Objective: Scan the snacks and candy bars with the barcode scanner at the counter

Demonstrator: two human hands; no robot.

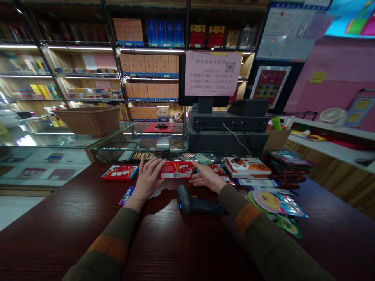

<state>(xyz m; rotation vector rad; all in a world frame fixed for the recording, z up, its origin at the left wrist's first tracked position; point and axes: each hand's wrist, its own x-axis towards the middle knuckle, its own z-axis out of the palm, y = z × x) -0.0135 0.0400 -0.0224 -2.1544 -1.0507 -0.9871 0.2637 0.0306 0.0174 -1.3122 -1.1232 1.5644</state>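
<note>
A red snack box (pixel 177 170) with a barcode side turned toward me is between my hands at the far side of the dark wooden counter. My left hand (pixel 147 180) has its fingers and thumb at the box's left end. At the right end is my right hand (pixel 207 178), its fingers stretched around the corner. A black barcode scanner (pixel 187 203) lies on the counter below the box, near my right wrist. Another red snack box (pixel 120 172) lies flat left of my left hand. Partly behind that wrist is a small purple packet (pixel 126 196).
To the right lie a white-and-orange box (pixel 247 168), a stack of dark packets (pixel 290 168) and colourful flat packs (pixel 272 201). A cash register screen with a pink sign (pixel 209 74) stands behind. A wicker basket (pixel 89 119) sits on the glass case at left.
</note>
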